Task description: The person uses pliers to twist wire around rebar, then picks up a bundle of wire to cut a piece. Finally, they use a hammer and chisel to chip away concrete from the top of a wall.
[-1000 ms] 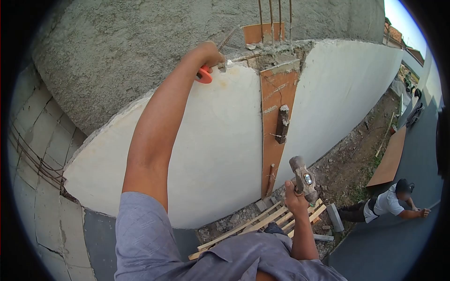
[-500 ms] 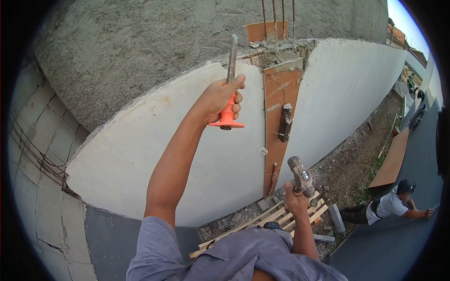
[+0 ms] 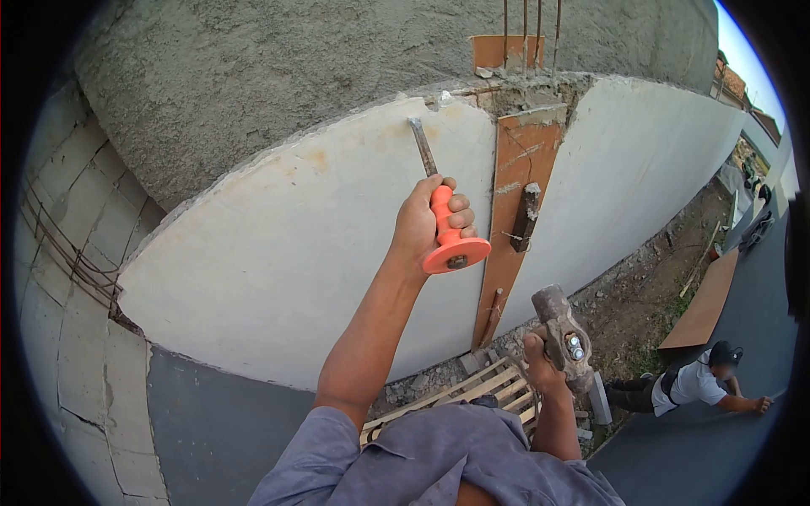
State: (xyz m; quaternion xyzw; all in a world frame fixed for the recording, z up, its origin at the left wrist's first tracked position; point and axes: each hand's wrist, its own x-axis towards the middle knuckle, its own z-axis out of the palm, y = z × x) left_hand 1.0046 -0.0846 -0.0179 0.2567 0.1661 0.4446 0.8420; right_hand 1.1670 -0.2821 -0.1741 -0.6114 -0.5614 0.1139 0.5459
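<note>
My left hand (image 3: 428, 221) is wrapped round the orange grip of a chisel (image 3: 448, 232), whose round guard faces me. The chisel's metal tip points up and lies over the white wall (image 3: 295, 244), near its broken top edge; whether it touches cannot be told. Lower down on the right, my right hand (image 3: 542, 364) holds a hammer (image 3: 566, 337) with its metal head raised. Between the white wall sections runs a brown board (image 3: 516, 211) with a short dark wood block (image 3: 525, 219) on it.
Rough grey concrete (image 3: 253, 93) rises behind the wall, with upright rebar (image 3: 525, 34) at the top. Wooden slats (image 3: 481, 388) lie below. A person (image 3: 696, 384) leans at the lower right. Bent rods (image 3: 72, 257) stick out at the left.
My left hand has moved right and down in the view with the chisel, whose tip now shows against the white wall. The hammer has shifted slightly right, its head turned.
</note>
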